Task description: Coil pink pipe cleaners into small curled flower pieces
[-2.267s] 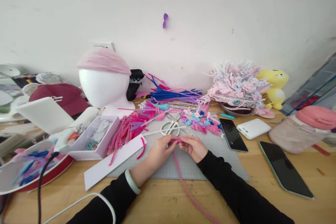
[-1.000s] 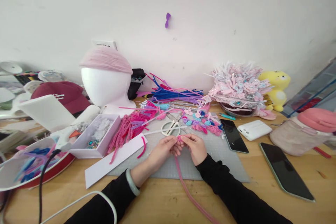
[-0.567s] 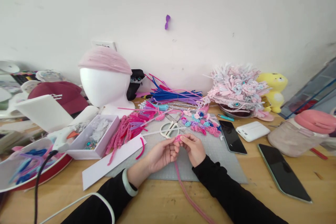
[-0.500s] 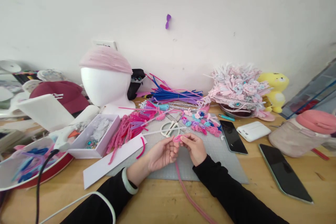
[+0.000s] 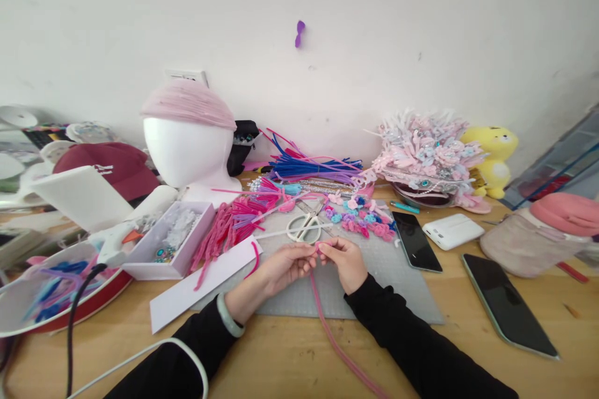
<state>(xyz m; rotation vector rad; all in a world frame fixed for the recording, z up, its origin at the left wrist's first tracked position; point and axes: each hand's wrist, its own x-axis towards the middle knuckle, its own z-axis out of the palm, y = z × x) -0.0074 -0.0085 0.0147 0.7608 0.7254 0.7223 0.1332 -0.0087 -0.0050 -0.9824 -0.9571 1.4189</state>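
Note:
Just in front of the scissors (image 5: 306,227), the fingertips of my two hands meet over a small pink pipe cleaner piece (image 5: 319,249). My left hand (image 5: 289,267) pinches its left side. My right hand (image 5: 345,260) grips it from the right with thumb and forefinger. Most of the piece is hidden by the fingers. A long pink cord (image 5: 333,338) runs from under my hands to the bottom edge; whether it joins the held piece I cannot tell. Below lies a grey cutting mat (image 5: 397,290). Close to my left hand, a bent magenta pipe cleaner (image 5: 256,257) touches a white strip (image 5: 206,283).
Pink pipe cleaner bundles (image 5: 223,238) and small fuzzy flowers (image 5: 362,218) lie behind my hands. A white mannequin head (image 5: 180,149) and bead box (image 5: 168,268) stand left. Right are two phones (image 5: 416,242), a white power bank (image 5: 452,232) and a decorated headpiece (image 5: 428,156).
The pink loop showed between my fingertips before; now the fingers have closed over it and little of it is visible. My left fingers have straightened somewhat.

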